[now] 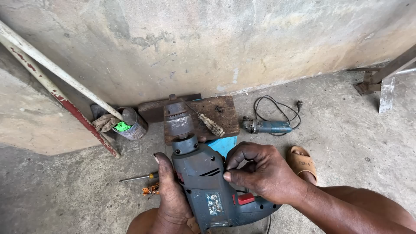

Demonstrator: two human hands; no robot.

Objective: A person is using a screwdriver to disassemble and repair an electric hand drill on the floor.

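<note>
The fingers (236, 164) of the right hand (264, 171) are bent together, their tips pinched against the right flank of the drill (208, 182) near its vent slots. The left hand (171, 195) is wrapped along the drill's left side, thumb up and pressed flat to the casing, so both hands are clamped on the tool. The drill sits low in the centre of the frame, a blue-grey body with a red switch at its lower right and its chuck (178, 119) pointing up the picture, resting on a board (219, 113) of dark wood. On that board, just right of the chuck, lies a screwdriver (208, 121) with a worn handle. A blue edge shows under the board.

Left of the drill, on the concrete floor (65, 190), lie a thin second screwdriver (138, 177) and a small orange part (151, 189). In the middle left stands a tin (132, 125) with something green inside, a rag beside it. Two poles (52, 73) slant from the upper left toward the tin. Right of the board is a grinder (268, 126) with its looped cord. A sandal (302, 162) peeks out behind the right wrist. Metal legs stand at the upper right.
</note>
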